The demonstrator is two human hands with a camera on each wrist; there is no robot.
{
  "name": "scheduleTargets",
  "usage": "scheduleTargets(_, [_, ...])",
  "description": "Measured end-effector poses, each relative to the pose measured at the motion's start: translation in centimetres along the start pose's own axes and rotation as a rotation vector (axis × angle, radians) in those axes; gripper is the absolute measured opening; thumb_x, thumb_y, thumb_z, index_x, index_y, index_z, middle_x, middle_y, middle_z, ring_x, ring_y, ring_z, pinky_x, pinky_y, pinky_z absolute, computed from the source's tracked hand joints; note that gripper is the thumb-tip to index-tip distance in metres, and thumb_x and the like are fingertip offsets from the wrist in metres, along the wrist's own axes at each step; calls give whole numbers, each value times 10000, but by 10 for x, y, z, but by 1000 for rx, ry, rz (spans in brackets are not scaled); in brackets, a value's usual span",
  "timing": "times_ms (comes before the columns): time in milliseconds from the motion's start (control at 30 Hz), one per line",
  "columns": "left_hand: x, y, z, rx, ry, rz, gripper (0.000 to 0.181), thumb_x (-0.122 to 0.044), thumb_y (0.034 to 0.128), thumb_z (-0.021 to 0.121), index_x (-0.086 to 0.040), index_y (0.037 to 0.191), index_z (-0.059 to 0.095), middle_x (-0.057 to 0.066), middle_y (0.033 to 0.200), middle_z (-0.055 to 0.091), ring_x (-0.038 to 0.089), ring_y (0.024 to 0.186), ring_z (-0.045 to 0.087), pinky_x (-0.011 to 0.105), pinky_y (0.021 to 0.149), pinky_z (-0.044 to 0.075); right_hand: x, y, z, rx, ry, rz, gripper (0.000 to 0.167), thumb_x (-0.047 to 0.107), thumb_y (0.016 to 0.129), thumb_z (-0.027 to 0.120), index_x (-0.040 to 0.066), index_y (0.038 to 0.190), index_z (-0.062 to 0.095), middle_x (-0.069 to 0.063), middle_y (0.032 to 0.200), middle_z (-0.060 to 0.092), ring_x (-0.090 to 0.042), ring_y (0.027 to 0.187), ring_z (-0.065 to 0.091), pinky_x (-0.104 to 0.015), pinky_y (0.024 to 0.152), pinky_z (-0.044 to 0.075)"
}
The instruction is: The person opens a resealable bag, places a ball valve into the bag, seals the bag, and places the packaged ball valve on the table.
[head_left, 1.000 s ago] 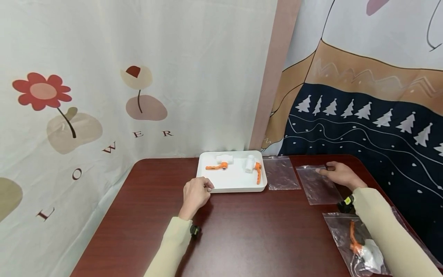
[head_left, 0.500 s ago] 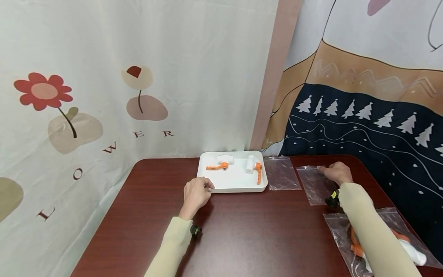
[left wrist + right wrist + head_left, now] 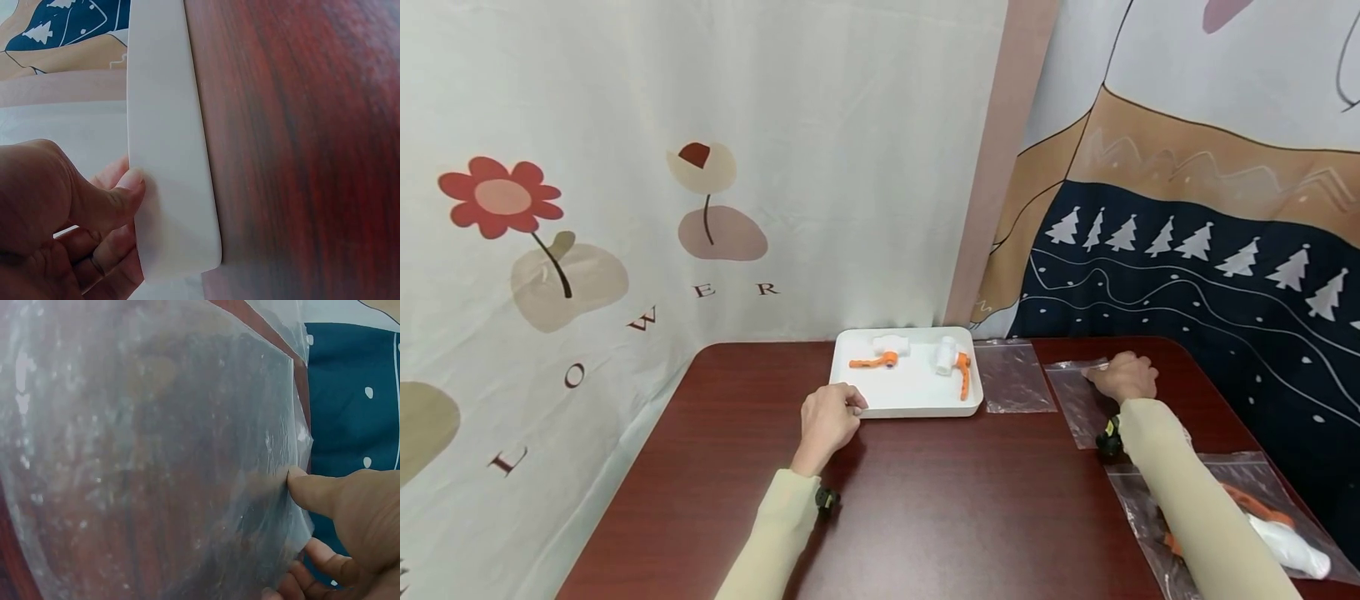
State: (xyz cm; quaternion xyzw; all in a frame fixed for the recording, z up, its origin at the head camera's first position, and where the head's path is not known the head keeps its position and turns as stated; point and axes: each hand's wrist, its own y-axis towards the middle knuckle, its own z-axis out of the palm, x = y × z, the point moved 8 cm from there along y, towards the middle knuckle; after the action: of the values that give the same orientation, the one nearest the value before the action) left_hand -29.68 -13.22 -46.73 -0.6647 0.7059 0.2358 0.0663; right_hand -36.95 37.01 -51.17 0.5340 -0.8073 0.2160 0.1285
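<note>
My left hand [image 3: 829, 419] grips the front left rim of a white tray [image 3: 904, 403]. In the left wrist view its thumb lies against the tray's outer wall [image 3: 169, 125]. Two white plastic fittings with orange handles lie in the tray, a left one [image 3: 874, 362] and a right one [image 3: 946, 358]. At the far right of the table, my right hand [image 3: 1126, 377] pinches the top edge of a flat clear plastic zip bag [image 3: 1078, 408]. The right wrist view has the thumb on the bag's edge, with other fingers partly hidden beneath the film.
Another flat clear bag [image 3: 1013, 379] lies between the tray and the pinched one. At front right, clear bags hold orange-and-white fittings [image 3: 1288, 543], partly covered by my right forearm [image 3: 1195, 492]. Curtains [image 3: 820, 167] hang behind the brown table [image 3: 955, 508].
My right hand has shifted slightly left along the bag's top edge, and its forearm has swung left, uncovering more of the filled bag at front right. My left hand stays on the tray.
</note>
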Motion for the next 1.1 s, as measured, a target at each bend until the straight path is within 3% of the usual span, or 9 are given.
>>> scheduleTargets(233, [1, 0, 0, -9, -6, -3, 239, -21, 802, 721, -250, 752, 766, -119, 731, 714, 196, 715, 645, 383, 677, 518, 1, -4, -3, -41, 56, -5, 706, 343, 909, 719, -183, 1253, 399, -415, 1166, 549, -502, 1047, 603, -578, 885, 553])
scheduleTargets(533, [1, -1, 1, -18, -15, 2, 233, -18, 797, 723, -242, 752, 771, -111, 734, 719, 191, 702, 642, 379, 661, 512, 5, -10, -7, -92, 108, -159, 300, 195, 957, 672, -69, 1101, 675, -309, 1093, 675, -416, 919, 636, -489, 722, 556])
scheduleTargets(767, [-1, -1, 1, -24, -13, 0, 233, -28, 800, 731, -253, 751, 770, -125, 736, 717, 200, 724, 662, 384, 669, 521, 5, -14, -18, -125, 113, -214, 300, 196, 974, 568, -56, 1037, 717, -263, 965, 702, -326, 795, 627, -331, 574, 483])
scheduleTargets(1100, [-1, -1, -1, -24, -13, 2, 230, -22, 803, 730, -242, 752, 772, -105, 745, 722, 213, 731, 661, 383, 667, 516, 11, -27, -32, -150, 182, -230, 324, 203, 995, 557, -41, 1106, 739, -289, 1097, 708, -299, 829, 612, -294, 580, 454])
